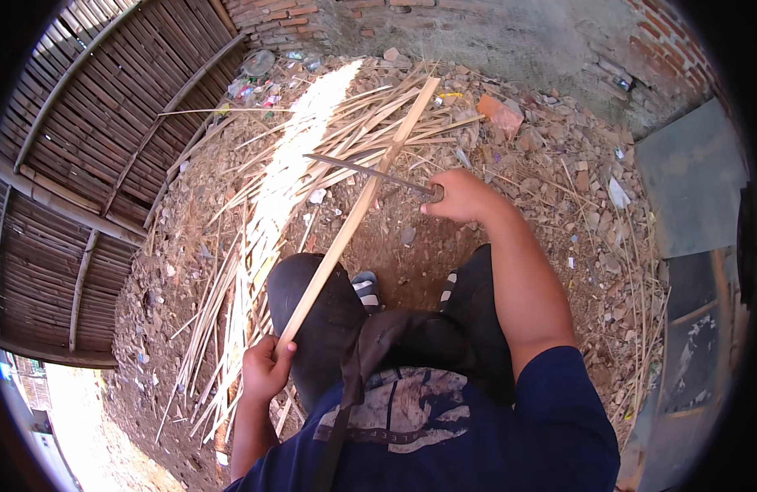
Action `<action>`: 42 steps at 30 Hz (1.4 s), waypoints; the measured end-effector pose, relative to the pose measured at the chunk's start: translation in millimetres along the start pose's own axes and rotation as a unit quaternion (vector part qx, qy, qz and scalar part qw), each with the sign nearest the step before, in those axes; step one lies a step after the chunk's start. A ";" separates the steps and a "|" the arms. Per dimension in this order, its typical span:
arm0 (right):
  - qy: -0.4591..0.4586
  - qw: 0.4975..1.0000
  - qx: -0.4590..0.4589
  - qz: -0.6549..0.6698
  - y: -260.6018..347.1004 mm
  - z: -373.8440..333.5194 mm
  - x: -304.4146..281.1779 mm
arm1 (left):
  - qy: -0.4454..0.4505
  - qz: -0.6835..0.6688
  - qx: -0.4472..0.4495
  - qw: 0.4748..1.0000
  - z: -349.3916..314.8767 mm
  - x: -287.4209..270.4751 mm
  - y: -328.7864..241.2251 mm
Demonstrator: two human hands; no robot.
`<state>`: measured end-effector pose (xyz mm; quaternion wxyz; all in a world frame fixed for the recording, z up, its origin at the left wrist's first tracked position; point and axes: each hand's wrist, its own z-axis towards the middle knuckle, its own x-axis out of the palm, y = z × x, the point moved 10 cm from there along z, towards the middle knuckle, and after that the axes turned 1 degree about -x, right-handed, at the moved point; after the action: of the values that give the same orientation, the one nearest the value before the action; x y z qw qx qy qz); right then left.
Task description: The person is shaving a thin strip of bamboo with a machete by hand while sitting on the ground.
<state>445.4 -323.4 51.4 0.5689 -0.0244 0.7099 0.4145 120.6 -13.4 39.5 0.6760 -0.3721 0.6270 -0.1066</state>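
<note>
My left hand [266, 367] is closed round the near end of a long, pale bamboo strip [337, 246]. From beside my left knee the strip slants up and away to the right, its far end over a heap of similar strips. My right hand [465, 197] grips the handle end of a long, narrow, dark-bladed knife [403, 182]. Its blade points left and crosses the strip beyond its middle; it seems to touch the strip, but I cannot tell how deep it sits. My fingers cover most of the handle.
Loose bamboo strips [231, 328] lie heaped ahead and to the left. Rubble and a broken orange brick [500, 115] cover the ground towards a plastered wall [510, 57]. A bamboo-slat panel [83, 148] stands left, a grey sheet [690, 180] right. My sandalled feet are below me.
</note>
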 end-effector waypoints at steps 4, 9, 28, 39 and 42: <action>0.044 0.997 -0.057 -0.005 39.2 -2.3 19.5 | -0.039 0.011 0.048 0.998 15.3 19.3 -15.8; 0.069 0.996 -0.055 -0.010 34.3 -9.5 13.8 | -0.024 0.023 0.040 0.999 19.8 13.0 -23.0; 0.010 0.998 -0.053 0.032 23.7 -9.0 -8.1 | -0.016 0.020 0.058 0.998 15.4 0.8 -31.0; 0.005 0.991 -0.137 -0.008 63.3 -13.2 10.7 | -0.019 -0.005 0.044 0.999 15.8 6.7 -33.5; 0.005 0.991 -0.135 -0.001 62.4 -14.3 5.4 | -0.017 0.017 0.045 0.999 14.1 0.2 -33.4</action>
<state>400.7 -289.0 82.1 0.5576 -0.1038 0.6503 0.5054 144.5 -31.6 59.8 0.7043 -0.3321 0.6164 -0.1171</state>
